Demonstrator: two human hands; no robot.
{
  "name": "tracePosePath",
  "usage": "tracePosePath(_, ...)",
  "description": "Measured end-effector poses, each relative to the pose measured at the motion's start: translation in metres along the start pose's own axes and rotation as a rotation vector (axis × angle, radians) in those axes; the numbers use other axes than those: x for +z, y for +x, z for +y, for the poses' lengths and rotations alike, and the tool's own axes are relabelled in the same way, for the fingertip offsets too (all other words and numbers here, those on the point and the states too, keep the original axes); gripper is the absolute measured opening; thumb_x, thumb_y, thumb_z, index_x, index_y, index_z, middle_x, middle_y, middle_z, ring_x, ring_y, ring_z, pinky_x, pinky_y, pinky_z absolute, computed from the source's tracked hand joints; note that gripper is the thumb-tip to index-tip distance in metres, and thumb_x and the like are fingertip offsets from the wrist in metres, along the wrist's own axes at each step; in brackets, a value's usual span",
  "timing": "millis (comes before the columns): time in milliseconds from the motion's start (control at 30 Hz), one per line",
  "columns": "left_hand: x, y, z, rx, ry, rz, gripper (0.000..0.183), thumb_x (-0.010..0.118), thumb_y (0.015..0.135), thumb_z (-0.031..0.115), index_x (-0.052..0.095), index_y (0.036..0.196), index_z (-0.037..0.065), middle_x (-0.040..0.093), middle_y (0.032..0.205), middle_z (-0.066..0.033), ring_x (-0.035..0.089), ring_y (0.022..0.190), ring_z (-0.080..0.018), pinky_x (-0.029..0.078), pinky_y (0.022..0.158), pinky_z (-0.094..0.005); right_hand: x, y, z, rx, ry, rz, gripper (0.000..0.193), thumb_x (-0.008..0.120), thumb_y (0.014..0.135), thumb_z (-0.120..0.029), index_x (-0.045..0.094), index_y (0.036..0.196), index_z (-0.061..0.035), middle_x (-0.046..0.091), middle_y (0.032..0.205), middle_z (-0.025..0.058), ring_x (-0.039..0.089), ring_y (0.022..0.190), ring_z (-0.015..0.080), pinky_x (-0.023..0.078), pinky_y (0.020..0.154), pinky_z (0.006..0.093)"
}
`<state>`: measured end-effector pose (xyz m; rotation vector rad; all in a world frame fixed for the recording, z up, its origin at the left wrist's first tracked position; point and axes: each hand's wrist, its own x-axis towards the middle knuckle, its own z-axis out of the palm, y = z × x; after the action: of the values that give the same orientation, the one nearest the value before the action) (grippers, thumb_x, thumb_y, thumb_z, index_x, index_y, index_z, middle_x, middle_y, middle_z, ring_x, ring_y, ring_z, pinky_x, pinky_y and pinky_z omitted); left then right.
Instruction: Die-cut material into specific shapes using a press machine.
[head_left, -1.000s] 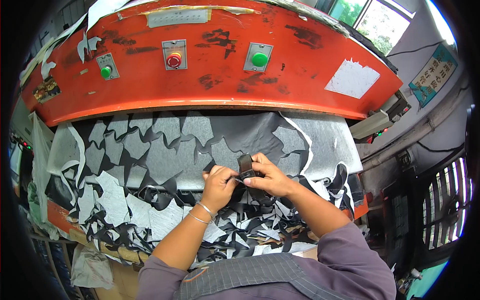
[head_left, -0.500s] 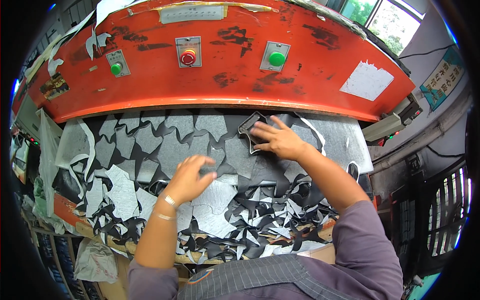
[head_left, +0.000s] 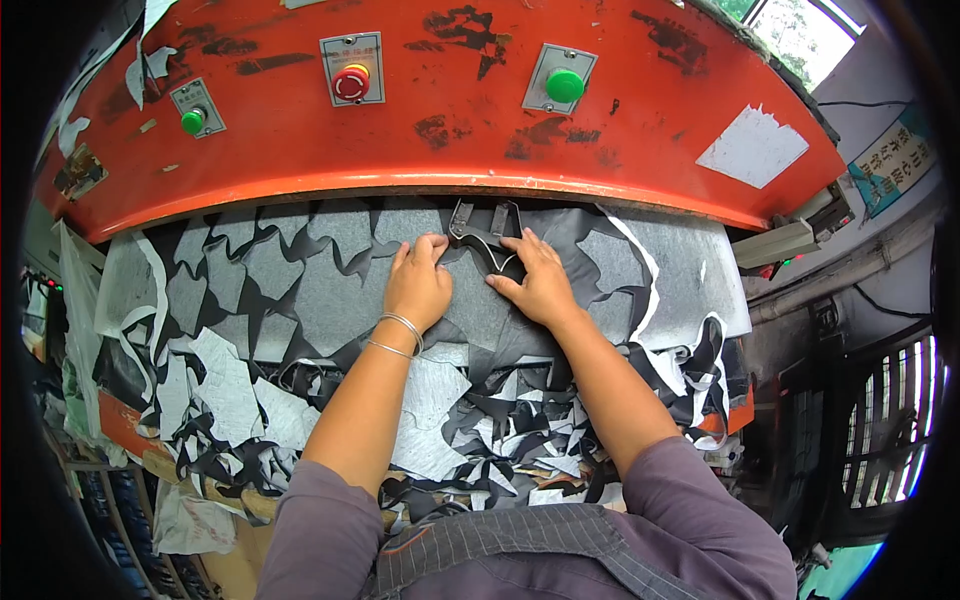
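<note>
Dark sheet material (head_left: 568, 228) is spread over a grey board (head_left: 695, 280), with grey patches showing between its strips. A metal cutter (head_left: 478, 243) is set on this sheet near the board's far edge, just in front of an orange machine (head_left: 400, 170).

The cutter is flanked by two bare hands. At its left corner, the left hand (head_left: 418, 285) is placed with its fingers bent and close together; whether the metal is pinched by them cannot be told. Along its right side, the right hand (head_left: 540, 280) is laid with the thumb held apart from the fingers, near the pointed front end; whether that end is gripped cannot be told.

Bracelets (head_left: 402, 325) are worn on the left wrist. Scraps (head_left: 520, 400) are heaped along the board's near edge, where a pale piece (head_left: 435, 390) is also seen. On the machine's front, a red button (head_left: 351, 83) is mounted between two green ones. A striped apron (head_left: 490, 545) is worn over purple clothing.
</note>
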<state>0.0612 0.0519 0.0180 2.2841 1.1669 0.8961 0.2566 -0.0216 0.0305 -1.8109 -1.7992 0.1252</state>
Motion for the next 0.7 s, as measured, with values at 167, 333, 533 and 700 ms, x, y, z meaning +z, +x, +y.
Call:
tracePosePath(167,-0.007,0.005,-0.002,-0.018,-0.091,-0.027,0.034,0.051,0.080,0.008,0.046,0.113,0.002,0.065,0.116,-0.0104,0.057,0.111,-0.0294,0.029,0.110,-0.0444,-0.002,0.001,0.005,-0.051,-0.008,0.003,0.062,0.077,0.074,-0.038,0.057,0.124,-0.0079,0.047,0.134,0.0295,0.042,0.131,0.0384,0.030,0.109,0.0453)
tracePosePath(333,-0.013,0.010,-0.004,0.036,-0.068,-0.024,0.036,0.052,0.079,0.007,0.046,0.114,0.002,0.062,0.121,-0.0127,0.056,0.113,-0.0303,0.030,0.110,-0.0437,-0.010,0.008,-0.001,-0.064,-0.031,-0.017,0.063,0.075,0.074,-0.043,0.057,0.123,-0.0067,0.051,0.132,0.0256,0.040,0.132,0.0370,0.030,0.108,0.0477)
tracePosePath(533,-0.077,0.000,-0.027,-0.036,-0.358,0.155,0.025,0.064,0.085,0.012,0.061,0.109,0.002,0.064,0.114,-0.0129,0.061,0.108,-0.0239,0.045,0.095,-0.0353,-0.038,-0.008,-0.031,0.048,0.128,0.042,0.081,0.076,0.073,-0.046,0.045,0.137,-0.0072,0.045,0.137,0.0248,0.040,0.130,0.0387,0.032,0.107,0.0476)
tracePosePath(700,-0.227,0.015,-0.072,-0.060,-0.108,0.941,0.028,0.049,0.100,0.025,0.061,0.088,0.002,0.064,0.084,-0.0066,0.059,0.080,-0.0149,0.047,0.075,-0.0312,-0.109,0.035,-0.100,-0.036,0.610,0.567,0.044,0.076,0.080,-0.020,0.053,0.112,-0.0016,0.058,0.083,0.0061,0.053,0.066,0.0120,0.046,0.060,0.0271)
